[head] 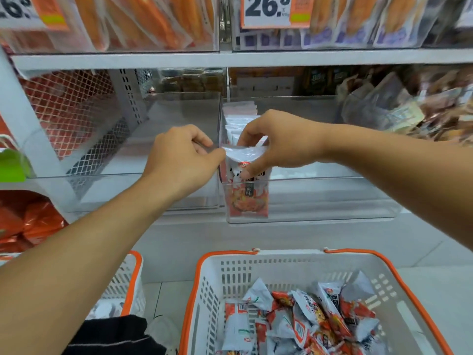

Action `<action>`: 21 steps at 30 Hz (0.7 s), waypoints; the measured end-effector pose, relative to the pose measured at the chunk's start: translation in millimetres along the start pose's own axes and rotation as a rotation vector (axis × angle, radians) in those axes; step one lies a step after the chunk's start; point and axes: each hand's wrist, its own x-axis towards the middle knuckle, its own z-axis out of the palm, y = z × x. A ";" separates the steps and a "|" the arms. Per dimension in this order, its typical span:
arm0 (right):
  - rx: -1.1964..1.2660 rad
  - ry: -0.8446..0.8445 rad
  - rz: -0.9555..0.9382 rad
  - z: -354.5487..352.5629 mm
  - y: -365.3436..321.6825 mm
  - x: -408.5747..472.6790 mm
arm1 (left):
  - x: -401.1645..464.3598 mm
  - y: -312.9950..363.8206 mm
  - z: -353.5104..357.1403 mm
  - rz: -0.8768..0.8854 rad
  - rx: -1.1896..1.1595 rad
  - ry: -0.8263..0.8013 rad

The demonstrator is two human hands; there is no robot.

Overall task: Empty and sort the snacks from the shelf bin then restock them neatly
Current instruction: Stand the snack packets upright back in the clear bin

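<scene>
A clear plastic shelf bin (332,201) sits at mid height, with a row of white-and-red snack packets (247,198) standing upright against its left wall. My right hand (279,142) reaches into the bin and grips the front packet by its top edge. My left hand (179,155) pinches the same packet's top corner beside the bin's left wall. Below, a white basket with an orange rim (202,283) holds several loose packets (307,316) of the same snack.
A second clear bin (128,160) stands to the left on the same shelf. A second white basket (130,278) sits at lower left. Upper bins hold orange packets under a price tag (268,8). Brown wrapped snacks (409,106) fill the right-hand bin.
</scene>
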 end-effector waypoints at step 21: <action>1.137 -0.178 0.503 6.8 8.9 2.7 | 2.2 13.4 20.3 0.543 0.532 -0.196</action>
